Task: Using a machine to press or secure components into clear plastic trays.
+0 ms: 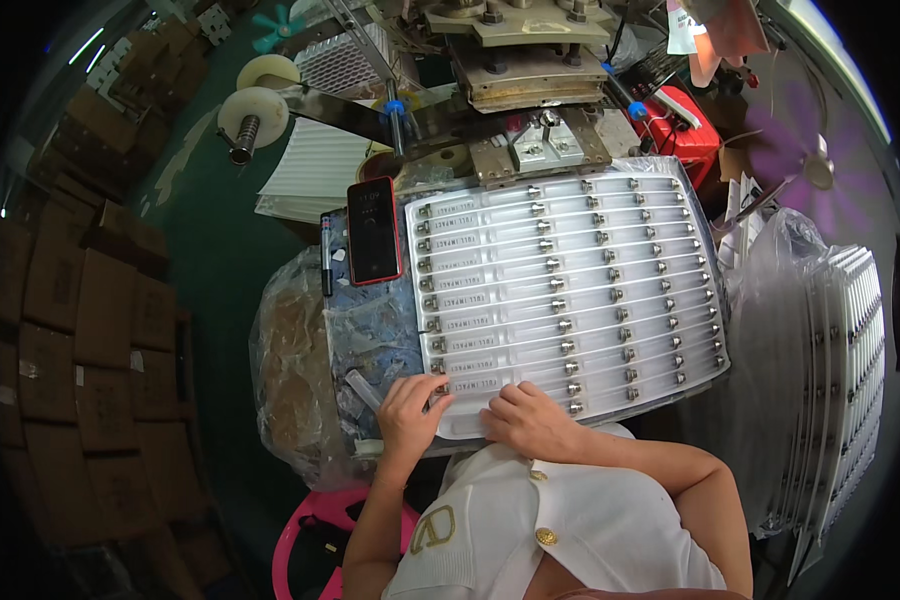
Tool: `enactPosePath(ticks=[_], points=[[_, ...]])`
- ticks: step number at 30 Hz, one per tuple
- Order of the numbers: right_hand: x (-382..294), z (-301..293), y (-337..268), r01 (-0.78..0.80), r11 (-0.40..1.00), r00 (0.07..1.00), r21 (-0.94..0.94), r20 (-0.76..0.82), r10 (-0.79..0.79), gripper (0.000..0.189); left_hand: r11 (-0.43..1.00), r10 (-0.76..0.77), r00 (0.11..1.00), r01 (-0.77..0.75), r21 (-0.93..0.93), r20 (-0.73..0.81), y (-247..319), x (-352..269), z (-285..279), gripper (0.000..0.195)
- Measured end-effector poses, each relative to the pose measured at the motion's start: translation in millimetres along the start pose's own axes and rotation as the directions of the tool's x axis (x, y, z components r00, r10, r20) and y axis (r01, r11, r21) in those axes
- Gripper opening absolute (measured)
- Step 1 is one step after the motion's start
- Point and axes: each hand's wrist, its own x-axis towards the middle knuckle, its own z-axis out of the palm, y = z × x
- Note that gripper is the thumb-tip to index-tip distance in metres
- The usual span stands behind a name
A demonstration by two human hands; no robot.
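A white plastic tray (465,426) lies before me, filled with rows of slim clear plastic tubes (487,300) that bear printed writing and have small metal fittings. At its front left corner is my left hand (411,411), thumb and fingertips around the metal end of the front-most printed tube (472,387). My right hand (532,421) rests on the tray's near edge, its fingers curled over the front row. Whether those fingers grip anything is hidden. Beside my left hand, a loose clear plastic piece (363,390) lies on the blue work surface (371,322).
A red-edged phone (373,231) and a marker pen (326,255) lie left of the tray. Behind it stands a metal press (532,79) with a roller (253,118). A purple fan (817,171) and stacked trays (840,375) stand to the right. Cardboard boxes (105,322) line the left.
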Motion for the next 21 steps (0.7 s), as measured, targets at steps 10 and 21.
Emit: enactPosePath(ticks=[10,21], points=[[-16.7,6.3,7.3,0.091,0.996,0.985,0.024,-0.148,-0.087,0.026,0.992,0.116,0.976,-0.104,0.074,-0.187,17.3,51.2,-35.8,0.022],[-2.7,-138.5,171.5,-0.404,0.751,0.546,0.522,-0.522,0.656,0.031,0.73,0.662,0.74,-0.598,0.329,-0.124,70.4,319.9,84.8,0.025]])
